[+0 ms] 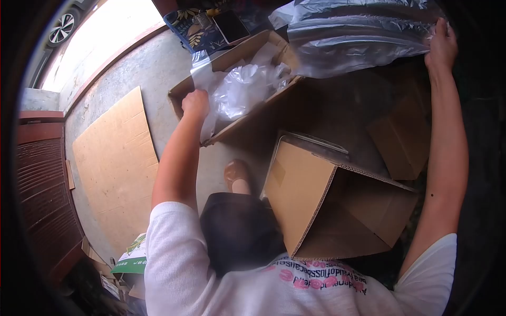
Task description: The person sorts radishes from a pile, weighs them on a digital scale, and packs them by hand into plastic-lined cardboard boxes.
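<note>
My left hand (195, 102) is closed at the near left edge of a long, shallow cardboard box (182, 88). It grips a translucent plastic bag (202, 73), whose strip stands up above the fist. More crumpled clear plastic (242, 89) fills the box. On the right, my right hand (443, 46) is raised and pinches the end of a large, shiny grey plastic bag (358, 37). This bag stretches sideways past the far end of the box. An opened cardboard carton (300, 184) lies tilted in front of my body, its dark inside facing me.
A flat cardboard sheet (118, 152) lies on the concrete floor at left. A phone (231, 27) rests on a dark patterned cloth (192, 31) at the back. More cardboard (403, 134) is under my right arm. A slatted brown door (45, 184) stands far left.
</note>
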The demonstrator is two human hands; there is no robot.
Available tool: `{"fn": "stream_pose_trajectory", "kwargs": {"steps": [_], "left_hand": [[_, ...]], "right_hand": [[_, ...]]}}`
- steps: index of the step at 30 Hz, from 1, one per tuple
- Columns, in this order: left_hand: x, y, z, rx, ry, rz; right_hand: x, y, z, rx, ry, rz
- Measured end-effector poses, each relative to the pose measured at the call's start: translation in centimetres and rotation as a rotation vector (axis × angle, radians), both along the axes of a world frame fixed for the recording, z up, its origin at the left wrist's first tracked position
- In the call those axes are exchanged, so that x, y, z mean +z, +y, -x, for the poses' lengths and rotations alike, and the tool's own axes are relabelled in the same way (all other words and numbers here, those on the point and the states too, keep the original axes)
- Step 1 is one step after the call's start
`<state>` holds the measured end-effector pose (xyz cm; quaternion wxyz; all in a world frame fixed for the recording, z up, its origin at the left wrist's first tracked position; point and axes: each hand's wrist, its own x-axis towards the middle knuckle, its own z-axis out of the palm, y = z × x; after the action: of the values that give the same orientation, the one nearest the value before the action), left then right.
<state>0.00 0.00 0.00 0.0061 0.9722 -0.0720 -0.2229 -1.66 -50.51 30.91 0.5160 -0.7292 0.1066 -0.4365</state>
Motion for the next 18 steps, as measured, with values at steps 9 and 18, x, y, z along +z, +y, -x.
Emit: {"fn": "stream_pose_trajectory", "kwargs": {"steps": [9, 18], "left_hand": [[6.5, 0.4, -0.1, -0.114, -0.106, 0.150], [21.5, -13.8, 7.8, -0.044, 0.518, 1.562]], "right_hand": [[4.4, 5.8, 8.0, 0.200, -0.041, 0.122], [7.9, 5.5, 16.2, 0.198, -0.138, -0.098]]}}
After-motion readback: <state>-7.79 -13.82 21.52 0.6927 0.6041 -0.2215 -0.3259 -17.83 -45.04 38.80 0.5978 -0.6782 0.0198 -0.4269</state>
